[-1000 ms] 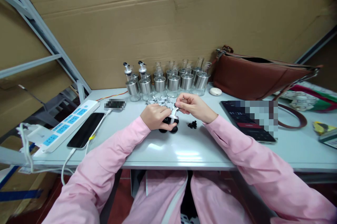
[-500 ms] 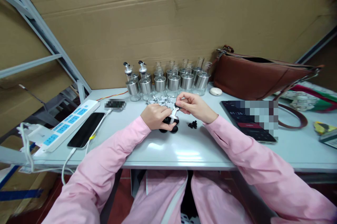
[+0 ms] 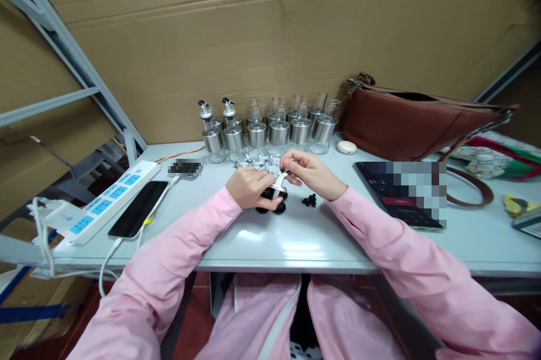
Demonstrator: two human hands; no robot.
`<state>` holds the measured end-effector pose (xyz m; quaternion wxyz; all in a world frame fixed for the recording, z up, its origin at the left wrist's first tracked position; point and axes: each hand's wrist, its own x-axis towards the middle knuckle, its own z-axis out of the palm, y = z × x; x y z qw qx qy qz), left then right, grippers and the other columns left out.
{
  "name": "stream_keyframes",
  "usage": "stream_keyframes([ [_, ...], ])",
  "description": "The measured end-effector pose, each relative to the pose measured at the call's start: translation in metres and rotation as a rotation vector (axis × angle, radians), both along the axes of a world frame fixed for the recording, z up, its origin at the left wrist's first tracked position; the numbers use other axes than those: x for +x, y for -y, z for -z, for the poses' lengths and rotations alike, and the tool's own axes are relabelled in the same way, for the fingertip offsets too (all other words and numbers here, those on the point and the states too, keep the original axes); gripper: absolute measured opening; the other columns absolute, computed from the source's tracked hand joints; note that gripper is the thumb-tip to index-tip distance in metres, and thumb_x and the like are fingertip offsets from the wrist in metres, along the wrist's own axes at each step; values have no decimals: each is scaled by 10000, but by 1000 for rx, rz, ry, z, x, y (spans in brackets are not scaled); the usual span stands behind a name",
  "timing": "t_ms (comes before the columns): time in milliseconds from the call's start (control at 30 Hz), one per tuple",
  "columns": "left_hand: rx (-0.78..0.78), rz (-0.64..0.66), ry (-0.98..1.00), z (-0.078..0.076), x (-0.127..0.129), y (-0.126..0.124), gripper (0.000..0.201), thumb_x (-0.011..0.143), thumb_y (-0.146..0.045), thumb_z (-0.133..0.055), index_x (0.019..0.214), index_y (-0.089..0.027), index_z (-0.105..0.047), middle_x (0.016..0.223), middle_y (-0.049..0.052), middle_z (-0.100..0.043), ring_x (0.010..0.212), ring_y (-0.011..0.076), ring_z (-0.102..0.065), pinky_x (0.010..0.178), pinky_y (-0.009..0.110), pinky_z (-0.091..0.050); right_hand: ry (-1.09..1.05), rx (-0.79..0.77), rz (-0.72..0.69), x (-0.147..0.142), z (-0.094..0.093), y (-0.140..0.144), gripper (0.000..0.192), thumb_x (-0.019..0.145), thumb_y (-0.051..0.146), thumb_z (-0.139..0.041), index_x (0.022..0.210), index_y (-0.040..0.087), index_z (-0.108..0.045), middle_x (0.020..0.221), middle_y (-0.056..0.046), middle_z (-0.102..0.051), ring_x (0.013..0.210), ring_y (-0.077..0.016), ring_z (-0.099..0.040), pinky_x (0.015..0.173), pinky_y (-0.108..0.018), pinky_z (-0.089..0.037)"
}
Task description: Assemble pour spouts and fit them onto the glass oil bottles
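Head view: a white spout (image 3: 279, 184) was held in the left hand (image 3: 250, 186), the right hand (image 3: 310, 171) pinching a small black cap at its tip. Fitting was judged under way; firm seating of the cap was called for next, above the table (image 3: 296, 236).

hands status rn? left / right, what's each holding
Left hand: closed on a small silver pourer spout, over black caps.
Right hand: fingertips pinched at the spout's top end; what they pinch is too small to tell.

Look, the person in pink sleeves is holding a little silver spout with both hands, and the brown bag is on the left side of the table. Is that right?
Not quite. The brown bag sits on the right side of the table, as the head view shows. The rest holds: left hand and right hand both hold the little silver spout.
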<state>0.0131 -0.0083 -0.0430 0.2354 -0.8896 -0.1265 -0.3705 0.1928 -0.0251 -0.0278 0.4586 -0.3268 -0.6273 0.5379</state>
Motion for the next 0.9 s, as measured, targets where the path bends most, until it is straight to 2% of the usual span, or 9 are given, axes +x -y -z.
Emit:
stream_keyframes([
  [167,16,26,76,-2,-2,0,251,785,-397,-462,657,-181,-481,472,-38,-497,424,115,-492,452,252,-331,-212,-356,-159,-6,-6,8,348,844,493,-463,824,157,-550,583,27,-441,503,-84,-410,487,-223,-347],
  [267,32,32,107,-3,-3,1,223,773,-380,-468,690,-176,-502,490,-34,-526,437,117,-514,452,254,-342,-253,-452,-249,-6,-9,12,281,868,399,-440,806,154,-562,599,20,-418,514,-91,-391,512,-239,-362],
  [400,43,42,148,-5,-2,1,203,770,-363,-475,681,-180,-481,475,-45,-516,423,113,-518,434,248,-342,-301,-448,-306,-3,-6,11,162,802,301,-542,869,160,-585,639,23,-403,530,-89,-388,534,-249,-359],
  [533,66,62,168,-6,0,2,220,786,-377,-468,737,-165,-500,470,-51,-521,396,102,-505,420,239,-347,-315,-411,-315,-1,-1,9,196,768,293,-591,914,163,-606,635,28,-391,543,-90,-392,547,-249,-351],
  [900,48,47,139,-5,0,1,220,797,-368,-438,720,-171,-499,467,-40,-524,392,106,-497,425,244,-351,-286,-332,-283,-2,-2,10,249,716,351,-672,859,153,-623,605,30,-440,578,-94,-443,550,-234,-368],
])
